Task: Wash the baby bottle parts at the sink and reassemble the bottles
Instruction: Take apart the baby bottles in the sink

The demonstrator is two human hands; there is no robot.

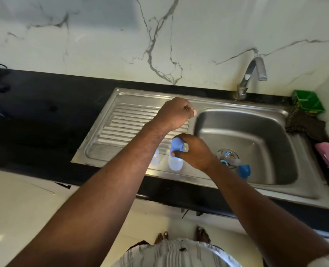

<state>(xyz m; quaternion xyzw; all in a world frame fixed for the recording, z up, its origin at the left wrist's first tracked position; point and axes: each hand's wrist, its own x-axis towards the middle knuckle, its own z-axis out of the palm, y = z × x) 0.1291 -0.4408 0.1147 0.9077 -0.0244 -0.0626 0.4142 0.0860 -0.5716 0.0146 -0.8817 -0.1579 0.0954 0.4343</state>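
Note:
A clear baby bottle (175, 161) with a blue cap (176, 144) stands on the steel drainboard (121, 120) near its front edge. My right hand (195, 151) grips the blue cap from above. A second clear bottle (156, 158) stands just left of it, partly hidden behind my left forearm. My left hand (176, 112) hovers over the drainboard with its fingers curled into a fist; nothing shows in it. In the sink basin (256, 132), around the drain, lie a blue cap (243, 170), a blue ring (224, 162) and a clear part (227, 154).
A steel tap (252, 74) rises behind the basin. A green box (307, 102), a dark scrub cloth (304, 124) and a pink brush (328, 155) sit at the sink's right side. Black countertop (44, 116) stretches left. Marble wall behind.

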